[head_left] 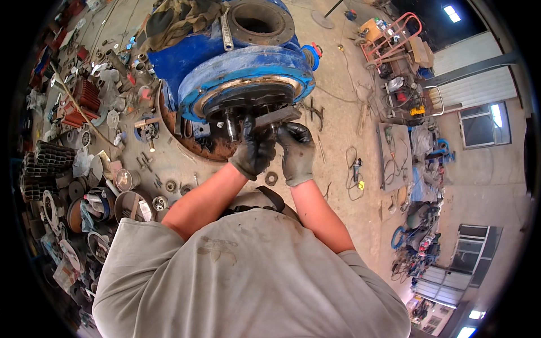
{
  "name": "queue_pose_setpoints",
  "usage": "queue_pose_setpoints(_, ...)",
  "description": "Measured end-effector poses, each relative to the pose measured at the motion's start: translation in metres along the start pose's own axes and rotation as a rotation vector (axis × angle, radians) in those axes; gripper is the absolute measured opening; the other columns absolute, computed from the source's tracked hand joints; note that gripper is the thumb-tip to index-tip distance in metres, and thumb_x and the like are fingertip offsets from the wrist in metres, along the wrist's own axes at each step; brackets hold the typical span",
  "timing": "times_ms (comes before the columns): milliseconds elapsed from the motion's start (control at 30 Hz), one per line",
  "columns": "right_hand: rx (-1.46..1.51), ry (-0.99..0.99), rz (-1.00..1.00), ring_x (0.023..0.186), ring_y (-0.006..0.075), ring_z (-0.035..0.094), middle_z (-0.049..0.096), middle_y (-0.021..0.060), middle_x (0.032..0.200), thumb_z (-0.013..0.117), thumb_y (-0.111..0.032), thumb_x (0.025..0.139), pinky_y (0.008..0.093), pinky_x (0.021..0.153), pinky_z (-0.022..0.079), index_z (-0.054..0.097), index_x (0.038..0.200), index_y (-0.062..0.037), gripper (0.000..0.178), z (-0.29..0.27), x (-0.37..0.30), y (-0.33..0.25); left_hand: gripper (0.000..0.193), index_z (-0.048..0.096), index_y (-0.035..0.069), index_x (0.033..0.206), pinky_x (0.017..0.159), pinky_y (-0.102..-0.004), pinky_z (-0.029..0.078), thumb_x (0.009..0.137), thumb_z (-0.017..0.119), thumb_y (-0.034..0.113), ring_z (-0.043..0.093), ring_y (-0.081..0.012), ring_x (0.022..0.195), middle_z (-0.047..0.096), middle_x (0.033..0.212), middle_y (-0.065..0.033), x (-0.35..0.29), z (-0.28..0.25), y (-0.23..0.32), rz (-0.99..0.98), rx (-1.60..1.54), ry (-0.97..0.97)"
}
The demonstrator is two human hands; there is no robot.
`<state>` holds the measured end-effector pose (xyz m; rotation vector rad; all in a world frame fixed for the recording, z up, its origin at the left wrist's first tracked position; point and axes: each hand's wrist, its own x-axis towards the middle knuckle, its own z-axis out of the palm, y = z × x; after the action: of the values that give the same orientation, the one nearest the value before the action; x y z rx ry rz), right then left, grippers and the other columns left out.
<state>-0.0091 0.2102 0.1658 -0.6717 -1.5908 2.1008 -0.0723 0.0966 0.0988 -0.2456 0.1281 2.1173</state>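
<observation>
A large blue pump casing [242,65] stands in front of me, its round dark face toward me. Two shiny shafts stick out of that face; the left shaft [231,125] shows plainly, the other is mostly behind my fingers. Across the right one lies a flat grey metal bar [278,117], slightly tilted. My left hand [253,152], in a dirty dark glove, is closed by the bar's left end, one finger pointing up. Beneath the bar's right part, my gloved right hand [296,151] has its fingers curled in; whatever they grip is hidden.
A wrench [227,32] leans against the casing's top flange, beside a camouflage cloth [183,22]. Under the casing is a rusty round plate [211,151]. A large nut [271,178] lies on the floor. Metal parts crowd the left; a corded tool [357,170] lies right.
</observation>
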Motion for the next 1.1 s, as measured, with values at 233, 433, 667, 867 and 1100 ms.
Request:
queue_pose_setpoints(233,-0.043,-0.053,-0.054,0.094,0.0214,0.072,0.074,0.0141,0.106,0.072,0.003,0.096,0.0335,0.088,0.061,0.067,0.110,0.0070,0.016,-0.001,0.003,-0.003,0.065,0.068,0.015,0.113,0.046,-0.0170,0.035,0.090,0.066,0.076,0.044,-0.0030,0.058,0.060,0.083,0.0057,0.009,-0.009,0.000,-0.024,-0.044,-0.030)
queue_pose_setpoints(433,-0.044,-0.029,-0.029,0.092,0.0214,0.073,0.074,0.0143,0.105,0.072,0.003,0.095,0.0332,0.086,0.061,0.067,0.110,0.0066,0.016,0.001,0.006,-0.005,0.065,0.069,0.013,0.110,0.046,-0.0169,0.035,0.090,0.067,0.075,0.044,-0.0027,0.059,0.059,0.082,0.0052,0.012,-0.010,-0.002,-0.033,-0.115,0.019)
queue_pose_setpoints(667,-0.159,-0.031,-0.067,0.091,0.0207,0.073,0.074,0.0132,0.104,0.075,0.001,0.094,0.0327,0.084,0.061,0.068,0.110,0.0060,0.018,0.001,0.006,-0.007,0.067,0.068,0.012,0.113,0.046,-0.0161,0.037,0.090,0.067,0.075,0.047,-0.0030,0.061,0.063,0.086,0.0032,0.008,-0.010,-0.001,-0.011,-0.100,-0.094)
queue_pose_setpoints(867,-0.059,-0.034,-0.002,0.090,0.0194,0.073,0.074,0.0136,0.105,0.073,0.000,0.096,0.0313,0.081,0.061,0.067,0.114,0.0058,0.021,0.001,0.006,-0.001,0.070,0.067,0.010,0.118,0.047,-0.0155,0.040,0.091,0.067,0.074,0.050,-0.0043,0.064,0.066,0.091,0.0010,0.019,-0.029,0.000,-0.035,-0.149,-0.096)
queue_pose_setpoints(1100,0.156,-0.013,0.127,0.088,0.0194,0.072,0.073,0.0124,0.105,0.068,-0.006,0.102,0.0328,0.080,0.061,0.064,0.122,0.0040,0.023,0.010,0.003,-0.012,0.072,0.065,0.008,0.116,0.047,-0.0140,0.040,0.089,0.069,0.074,0.051,-0.0042,0.066,0.064,0.090,0.0004,0.001,0.022,-0.003,0.101,-0.004,0.043)
